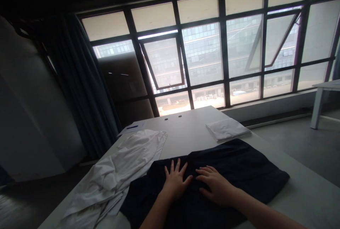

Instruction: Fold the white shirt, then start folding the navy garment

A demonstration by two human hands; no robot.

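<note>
A dark navy piece of clothing (247,167) lies spread across the near part of the white table; its exact kind I cannot tell. My left hand (175,181) rests on it with the fingers spread. Just to the right, my right hand (215,184) lies on the same dark cloth, its fingers stretched toward the left hand. Neither hand grips anything. Left of the dark garment is a rumpled heap of white cloth (114,172), partly touching it. A folded white cloth (227,129) sits beyond its far edge on the right.
The white table (186,133) reaches toward large windows (204,51), two panes tilted out. Paper (139,127) with a dark pen (132,127) lies at its far left. A blue curtain (82,80) hangs at left; another white table (317,105) stands at right.
</note>
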